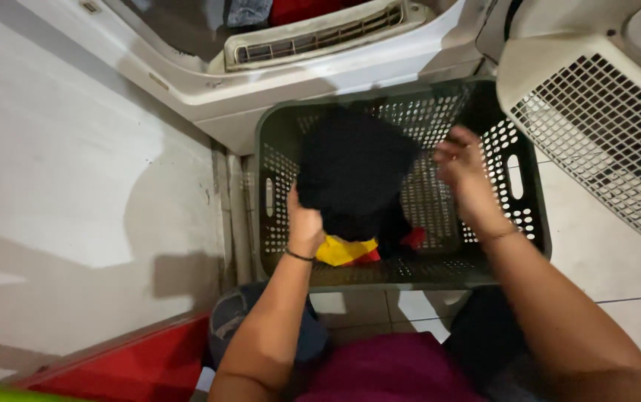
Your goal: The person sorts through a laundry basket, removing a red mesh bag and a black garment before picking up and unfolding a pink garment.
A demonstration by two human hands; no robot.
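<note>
Now, left hand [304,223]: you are gripping the black garment [354,175] by its lower edge, fingers closed on the cloth, lifting it above the basket.
Right hand [463,167]: you are holding it open and empty, fingers loosely curled beside the cloth.
Garment: dark, bunched, hanging over the grey perforated laundry basket [529,216].
Basket contents: yellow cloth [344,251] and red cloth [413,238] are lying underneath.
Washer [320,74]: standing open just behind the basket.

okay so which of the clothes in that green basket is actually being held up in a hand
The black garment, gripped by the left hand and lifted above the basket. The yellow piece and the red piece lie untouched on the basket floor.
</note>
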